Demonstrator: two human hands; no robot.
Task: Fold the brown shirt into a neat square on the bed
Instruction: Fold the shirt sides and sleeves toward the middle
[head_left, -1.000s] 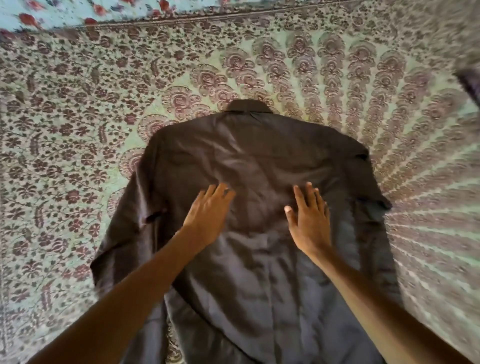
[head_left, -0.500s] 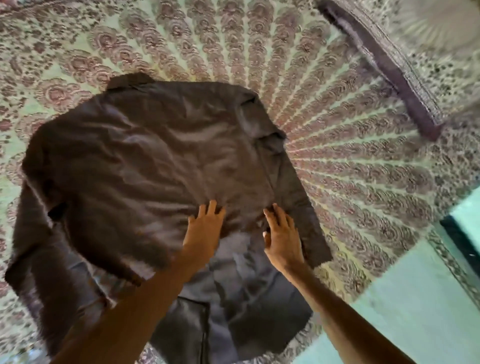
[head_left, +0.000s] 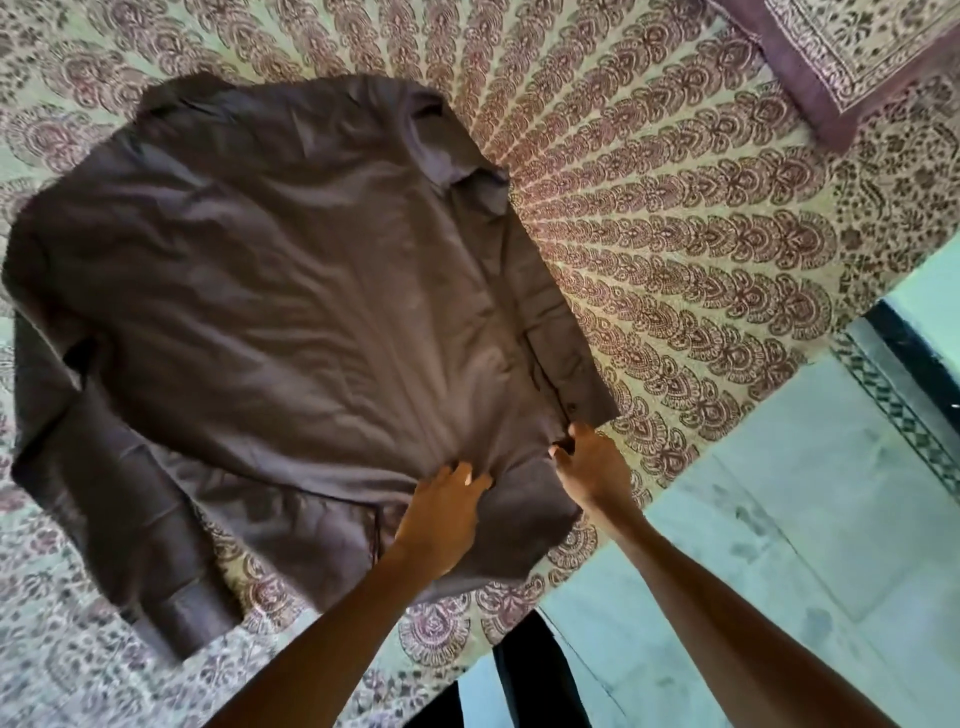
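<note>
Brown shirt (head_left: 291, 291) on bed (head_left: 675, 249), left hand (head_left: 441, 514), right hand (head_left: 592, 465) gripping it

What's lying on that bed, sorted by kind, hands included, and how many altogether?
Shirts: 1, the brown long-sleeved cloth shirt
Pillows: 1, the purple-bordered printed pillow
Bedspreads: 1, the floral printed bedspread
Hands: 2, the left hand and the right hand, both on the shirt
Total: 5

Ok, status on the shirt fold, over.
Left hand grips brown shirt near hem. Right hand pinches its edge. Shirt spread out, not yet square. Pillow well clear.
</note>
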